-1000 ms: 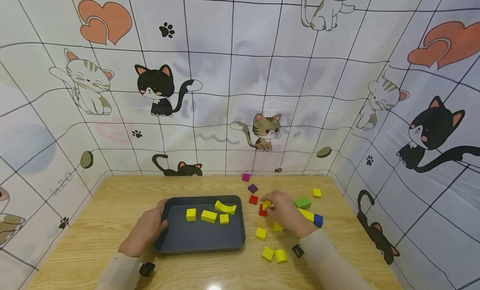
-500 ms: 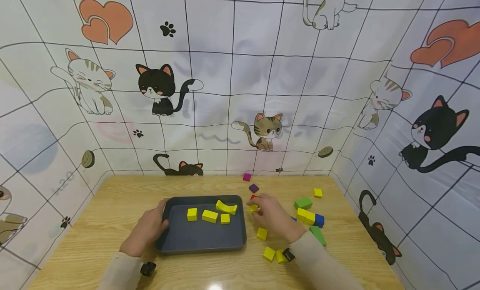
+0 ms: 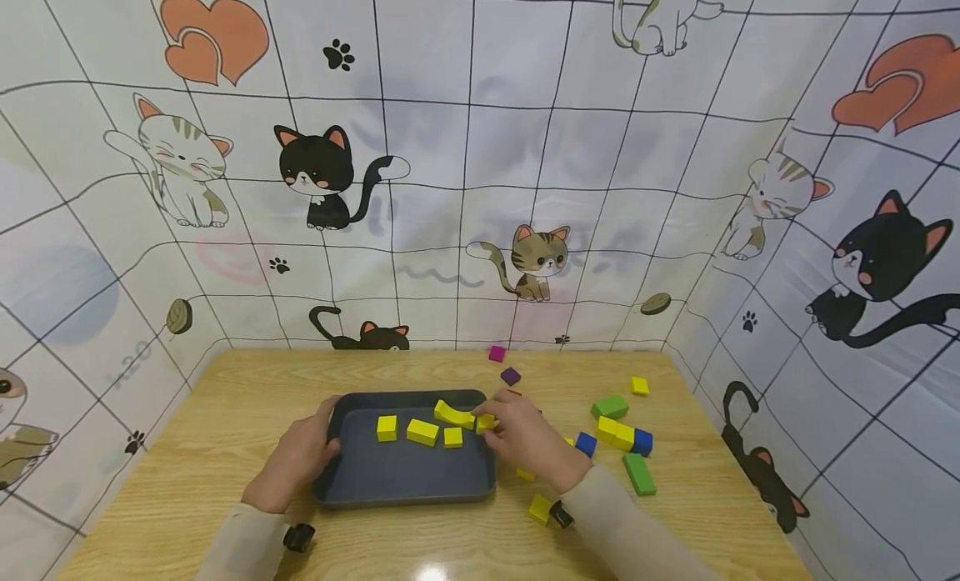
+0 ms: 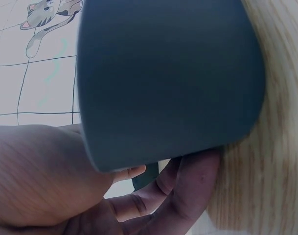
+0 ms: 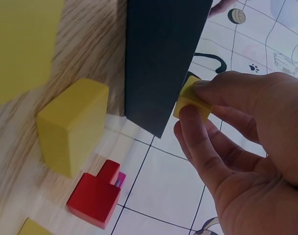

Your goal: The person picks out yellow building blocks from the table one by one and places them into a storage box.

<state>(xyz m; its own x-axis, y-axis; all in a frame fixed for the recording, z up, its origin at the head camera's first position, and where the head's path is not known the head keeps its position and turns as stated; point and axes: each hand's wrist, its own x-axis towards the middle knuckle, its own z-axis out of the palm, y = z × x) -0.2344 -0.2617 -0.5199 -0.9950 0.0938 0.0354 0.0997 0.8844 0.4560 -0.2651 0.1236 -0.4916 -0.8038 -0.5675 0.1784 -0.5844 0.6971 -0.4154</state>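
White cat-print sheeting backs the light-wood desk at twelve o'clock. The dark-grey rectangular tray is gripped by the left hand at nine. The right hand, from overhead, partly hides red cuboid blocks; its fingers pinch a small yellow block at the tray's half-past-two rim.

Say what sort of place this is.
Probably a play corner or a staged booth: cat-print sheeting on three sides, a wood-grain table, and a tray with colored blocks.
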